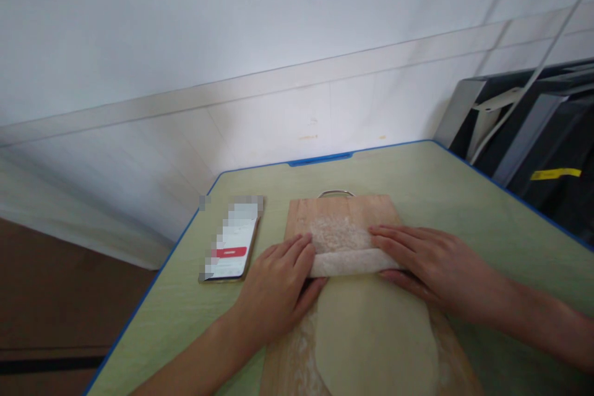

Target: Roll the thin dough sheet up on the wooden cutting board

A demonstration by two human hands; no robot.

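Observation:
A smooth, pale sheet of dough (378,334) lies flat on a wooden cutting board (343,205). Across its far end runs a whitish, flour-dusted roll of dough (350,263); whether a rolling pin is inside it cannot be seen. My left hand (283,278) grips the roll's left end, fingers over the far side and thumb on the near side. At the right end, my right hand (427,263) holds it the same way. Loose flour (336,232) coats the board just beyond the roll.
A phone (234,238) with a lit screen lies left of the board on the green, blue-edged table (185,322). The board's metal handle (336,193) points to the wall (278,124). Dark flat panels (552,142) and a cable stand beyond the table's right edge.

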